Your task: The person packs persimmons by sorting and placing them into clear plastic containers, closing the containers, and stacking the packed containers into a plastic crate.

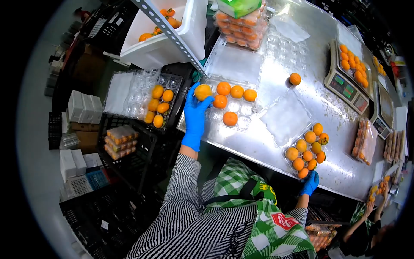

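Observation:
My left hand (194, 118), in a blue glove, is closed around a persimmon (203, 92) at the left corner of a partly filled clear plastic tray (235, 105). Several orange persimmons (236, 91) sit in this tray's cups, and other cups are bare. At the table's front edge, my right hand (310, 184), also gloved, has its fingers curled at the near corner of a second tray full of persimmons (307, 155). What those fingers hold, if anything, is hidden. A single persimmon (295, 79) lies loose on the metal table (276, 93).
A white foam box (196, 30) of persimmons stands beyond a perforated metal post (170, 34). Stacked packs (241, 28) sit at the back. Weighing scales (347, 90) are on the right. Left, an open pack (157, 105) rests over black crates. Another person's arms (368, 211) show at lower right.

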Demonstrator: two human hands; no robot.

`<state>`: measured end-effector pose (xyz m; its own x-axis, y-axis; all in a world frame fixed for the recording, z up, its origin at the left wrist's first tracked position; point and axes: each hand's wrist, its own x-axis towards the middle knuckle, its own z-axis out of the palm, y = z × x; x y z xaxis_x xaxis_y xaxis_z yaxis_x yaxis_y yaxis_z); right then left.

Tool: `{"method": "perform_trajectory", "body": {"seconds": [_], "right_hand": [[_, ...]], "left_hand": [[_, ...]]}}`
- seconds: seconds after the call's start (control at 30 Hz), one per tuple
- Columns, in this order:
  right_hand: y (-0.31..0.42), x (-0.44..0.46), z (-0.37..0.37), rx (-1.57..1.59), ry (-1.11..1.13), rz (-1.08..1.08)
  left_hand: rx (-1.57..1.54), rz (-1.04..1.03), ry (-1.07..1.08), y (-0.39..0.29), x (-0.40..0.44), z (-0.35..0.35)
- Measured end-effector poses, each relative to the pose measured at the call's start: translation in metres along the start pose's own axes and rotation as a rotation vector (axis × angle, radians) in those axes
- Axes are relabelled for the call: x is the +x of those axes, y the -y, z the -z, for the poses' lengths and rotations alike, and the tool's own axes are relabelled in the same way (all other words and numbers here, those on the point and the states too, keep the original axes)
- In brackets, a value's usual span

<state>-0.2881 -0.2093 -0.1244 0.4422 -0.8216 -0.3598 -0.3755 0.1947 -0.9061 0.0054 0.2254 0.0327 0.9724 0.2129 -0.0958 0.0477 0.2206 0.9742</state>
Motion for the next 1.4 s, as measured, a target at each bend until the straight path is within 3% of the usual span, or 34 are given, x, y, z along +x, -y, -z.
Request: {"method": "perform_trajectory", "body": {"seconds": [0.23, 0.33, 0.37, 0.47, 0.5, 0.7, 0.97, 1.07, 1.2, 1.33, 1.4], "right_hand": [[0.02, -0.017, -0.01, -0.018, -0.002, -0.024], [-0.001, -0.004, -0.007, 0.015, -0.05, 0.049], [-0.005, -0.004, -0.005, 0.025, -0.056, 0.044], [0.004, -0.011, -0.011, 0.034, -0.073, 0.037], [0.005, -0.012, -0.012, 0.022, -0.079, 0.04], [0.004, -0.014, -0.011, 0.027, -0.096, 0.031], [-0.005, -0.009, -0.01, 0.005, -0.122, 0.054], [-0.003, -0.011, -0.011, -0.017, -0.128, 0.079], [0.003, -0.015, -0.014, -0.006, -0.12, 0.084], [0.002, -0.013, -0.013, -0.036, -0.118, 0.106], [0.001, -0.013, -0.01, -0.032, -0.112, 0.063]], "left_hand": [[-0.046, 0.058, -0.082, 0.009, 0.035, 0.038], [0.241, -0.244, -0.178, 0.01, 0.062, 0.057], [0.633, -0.214, -0.239, 0.008, 0.072, 0.072], [0.908, -0.362, -0.282, -0.006, 0.086, 0.08], [1.073, -0.332, -0.239, -0.007, 0.093, 0.09], [1.164, -0.279, -0.164, -0.005, 0.11, 0.101], [1.609, -0.136, -0.107, -0.01, 0.119, 0.108], [1.671, -0.077, -0.066, -0.012, 0.125, 0.108], [1.593, -0.15, 0.038, -0.023, 0.131, 0.109], [1.524, -0.219, -0.013, -0.03, 0.129, 0.106], [1.112, -0.043, -0.03, -0.034, 0.13, 0.11]]}}
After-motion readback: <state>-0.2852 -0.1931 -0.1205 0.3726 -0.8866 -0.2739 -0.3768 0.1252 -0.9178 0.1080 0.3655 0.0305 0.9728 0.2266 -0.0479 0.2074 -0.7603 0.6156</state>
